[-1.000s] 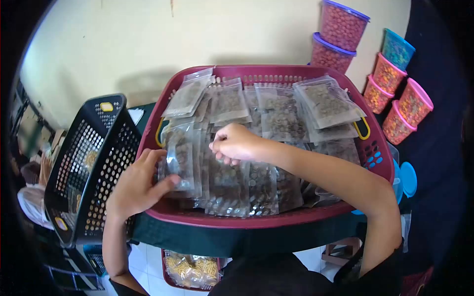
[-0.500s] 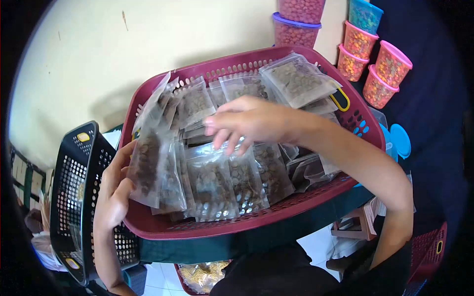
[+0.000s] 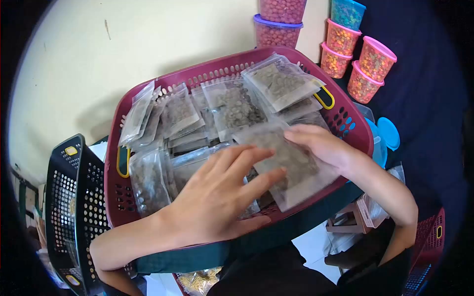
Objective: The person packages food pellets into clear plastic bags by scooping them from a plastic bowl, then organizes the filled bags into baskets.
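Observation:
A maroon laundry-style basket (image 3: 116,202) is filled with flat clear plastic pouches of small dark round pieces. My right hand (image 3: 326,148) grips one such pouch (image 3: 291,167) at its upper right edge, thumb on top, tilted over the basket's front right. My left hand (image 3: 212,192) reaches across the front of the basket, back upward, fingers spread, its fingertips overlapping the left side of that pouch. Beneath and left of it, more pouches (image 3: 148,180) stand in a row, partly hidden by the hand. Another pouch (image 3: 284,84) lies on a pile at the back right.
A black perforated basket (image 3: 91,197) stands to the left. Tubs of colourful sweets (image 3: 340,39) are stacked at the back right, beside pink-filled tubs (image 3: 279,34). A blue lid (image 3: 388,133) lies right of the maroon basket. Below is a bag of yellow pieces (image 3: 200,281).
My left hand has left the pouches at the basket's left side and swung right to the front middle. My right hand has moved right and now holds a pouch.

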{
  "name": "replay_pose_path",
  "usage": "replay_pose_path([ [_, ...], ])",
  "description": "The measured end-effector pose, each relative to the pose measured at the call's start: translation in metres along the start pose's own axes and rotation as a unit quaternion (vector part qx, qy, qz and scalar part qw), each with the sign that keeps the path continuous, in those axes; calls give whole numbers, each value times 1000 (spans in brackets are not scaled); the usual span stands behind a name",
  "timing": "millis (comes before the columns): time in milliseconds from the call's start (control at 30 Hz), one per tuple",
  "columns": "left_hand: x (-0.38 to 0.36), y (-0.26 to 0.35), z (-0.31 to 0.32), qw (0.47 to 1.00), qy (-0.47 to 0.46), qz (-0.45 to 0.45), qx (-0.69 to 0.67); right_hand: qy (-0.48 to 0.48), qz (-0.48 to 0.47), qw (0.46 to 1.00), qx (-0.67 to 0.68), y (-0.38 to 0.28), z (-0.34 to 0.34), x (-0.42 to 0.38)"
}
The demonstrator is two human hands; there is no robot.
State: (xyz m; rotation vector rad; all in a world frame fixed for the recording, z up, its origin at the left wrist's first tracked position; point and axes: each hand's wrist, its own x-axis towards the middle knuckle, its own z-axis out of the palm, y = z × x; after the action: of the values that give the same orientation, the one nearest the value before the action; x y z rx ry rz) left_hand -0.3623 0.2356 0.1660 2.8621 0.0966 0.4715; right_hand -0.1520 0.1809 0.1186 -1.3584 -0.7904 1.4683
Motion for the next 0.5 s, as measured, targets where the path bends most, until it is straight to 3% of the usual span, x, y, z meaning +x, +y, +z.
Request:
replay_pose_path([
  [33, 2, -4, 11, 1000, -1, 3, -4, 46, 15, 998, -38, 6, -9, -5],
  [167, 9, -7, 44, 997, -43, 27, -61, 72, 66, 986, -132, 12, -26, -22],
  [233, 13, -6, 53, 992, -78, -10, -101, 136, 76, 968, -198, 11, -23, -25],
  [267, 15, -6, 56, 991, -80, -10, -103, 136, 78, 968, -196, 11, -23, -24],
  [333, 20, -8, 64, 953, -61, -79, -286, 124, 56, 972, -190, 9, -24, -20],
  [467, 28, -18, 77, 936, -46, -106, -333, 118, 53, 973, -189, 17, -34, -4],
  [500, 28, -22, 79, 948, -18, -70, -311, 127, 29, 973, -191, 16, -35, -3],
])
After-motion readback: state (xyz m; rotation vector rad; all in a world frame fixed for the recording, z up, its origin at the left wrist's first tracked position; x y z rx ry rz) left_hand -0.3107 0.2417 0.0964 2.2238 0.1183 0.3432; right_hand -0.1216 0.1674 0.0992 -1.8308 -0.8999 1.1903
